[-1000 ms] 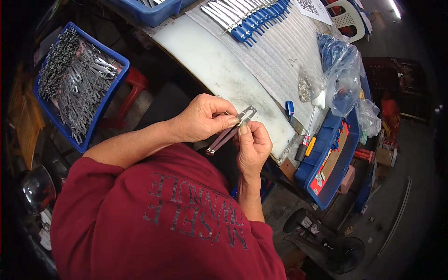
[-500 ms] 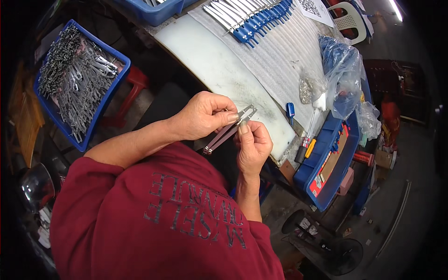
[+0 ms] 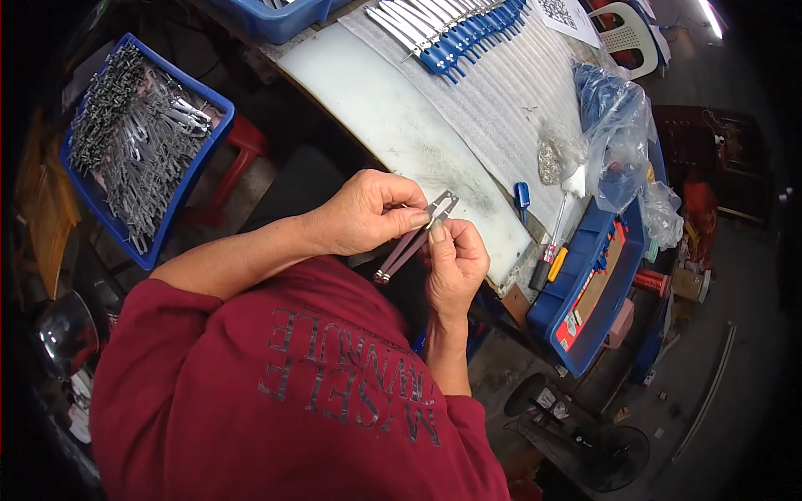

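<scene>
Both hands hold a slim two-legged metal tool with dark purple handles (image 3: 407, 250), of a kind I cannot make out. Its silvery jaw-like ends (image 3: 443, 203) stick up beyond my fingers over the worktable's edge, and its handles slant down toward my lap. My left hand (image 3: 373, 211) is closed, thumb and forefinger pinching the tool near its middle from the left. From the right, my right hand (image 3: 454, 257) pinches it just under the metal ends. My fingertips hide the joint between metal and handles.
A white worktable (image 3: 376, 96) carries a row of blue-handled metal tools (image 3: 455, 37), a blue-capped small item (image 3: 521, 195), a screwdriver (image 3: 553, 242) and a plastic bag (image 3: 614, 138). A blue toolbox (image 3: 576, 334) sits at right. At left, a blue crate (image 3: 196, 175) holds metal parts.
The tool's metal ends were spread apart and now lie closer together. The handle ends have shifted slightly right and down. Both hands keep their pinch, with little movement.
</scene>
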Action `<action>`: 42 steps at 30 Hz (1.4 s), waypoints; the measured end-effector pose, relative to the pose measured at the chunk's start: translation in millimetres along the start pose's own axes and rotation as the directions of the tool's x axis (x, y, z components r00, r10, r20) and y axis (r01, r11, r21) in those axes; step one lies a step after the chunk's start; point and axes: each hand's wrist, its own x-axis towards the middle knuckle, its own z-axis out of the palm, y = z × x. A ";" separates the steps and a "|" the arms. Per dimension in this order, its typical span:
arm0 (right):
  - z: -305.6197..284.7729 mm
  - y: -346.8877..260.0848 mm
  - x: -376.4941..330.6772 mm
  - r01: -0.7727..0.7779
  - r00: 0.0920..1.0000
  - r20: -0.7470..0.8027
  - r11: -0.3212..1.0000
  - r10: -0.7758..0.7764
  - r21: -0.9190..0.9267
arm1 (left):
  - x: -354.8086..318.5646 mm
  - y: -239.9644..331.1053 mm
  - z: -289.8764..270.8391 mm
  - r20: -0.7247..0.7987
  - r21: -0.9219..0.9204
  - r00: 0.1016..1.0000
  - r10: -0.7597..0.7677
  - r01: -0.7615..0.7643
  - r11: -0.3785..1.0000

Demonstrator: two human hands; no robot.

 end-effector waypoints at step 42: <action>-2.5 6.1 10.5 -0.169 0.984 -0.013 0.947 0.179 0.275 | -0.4 -8.2 -0.9 0.090 -0.282 0.978 -0.188 0.206 0.937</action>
